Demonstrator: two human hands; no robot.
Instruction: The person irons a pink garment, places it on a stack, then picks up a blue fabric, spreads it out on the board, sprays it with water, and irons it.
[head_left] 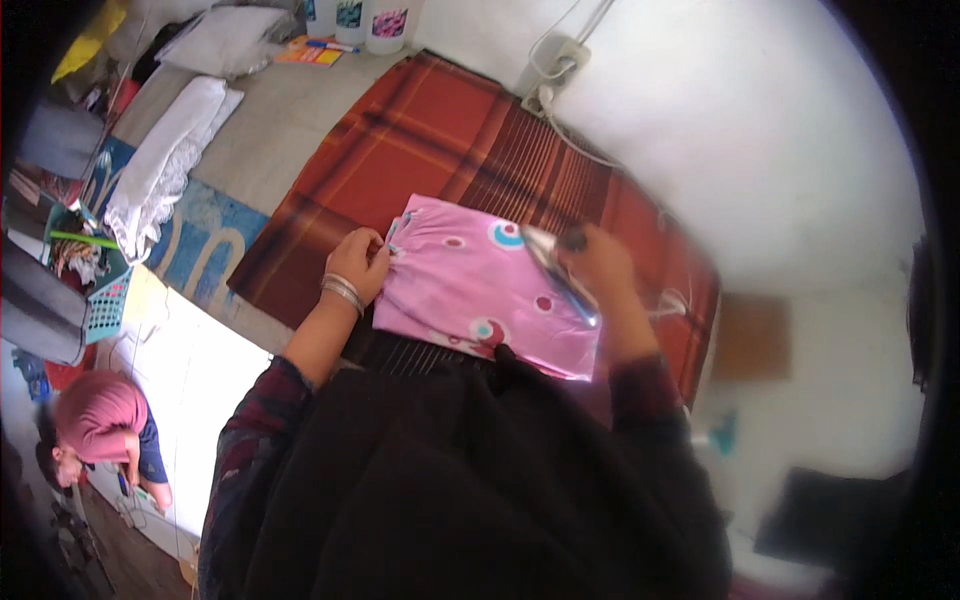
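Observation:
A folded pink garment (480, 285) with blue, white and dark red round patterns lies in front of me, its left edge gathered. My left hand (355, 265), with bangles at the wrist, has its fingers closed at that gathered edge. On the right, my right hand (603, 265) grips a clothes iron (570, 288) by its handle. The iron is over the right part of the garment, its silvery side edge showing. The hand and the iron are slightly blurred.
A red-brown plaid cloth (350, 170) lies under the garment. By the white wall are a socket strip (560, 70) and a cable. Folded white lace cloth (170, 150) lies left, near a turquoise basket (108, 305). A person in a pink shirt (100, 415) sits lower left.

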